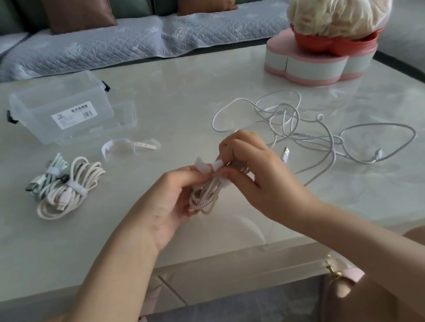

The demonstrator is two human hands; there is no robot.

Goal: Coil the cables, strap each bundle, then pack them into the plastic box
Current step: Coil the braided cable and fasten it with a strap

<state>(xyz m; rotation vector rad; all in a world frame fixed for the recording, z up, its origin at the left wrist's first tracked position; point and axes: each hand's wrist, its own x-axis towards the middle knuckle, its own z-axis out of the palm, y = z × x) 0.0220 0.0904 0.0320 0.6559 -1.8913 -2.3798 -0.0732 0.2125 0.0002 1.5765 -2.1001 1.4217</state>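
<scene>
My left hand (170, 205) grips a coiled pink cable bundle (206, 194) above the table's near half. My right hand (255, 172) pinches a white strap (216, 166) that wraps the top of that bundle. Two strapped bundles lie at the left: a cream one (69, 191) and a pale green one (48, 174) behind it. Loose white cables (305, 129) sprawl tangled at the right, one USB plug close to my right hand. Spare white straps (127, 145) lie in the middle. The clear plastic box (67, 108) stands open at the back left.
A pink and white heart-shaped box (319, 65) carries a red dish and a plastic bag (339, 6) at the back right. A sofa with a quilted cover (118, 43) runs behind the table. The table's front edge (217, 258) is just below my forearms.
</scene>
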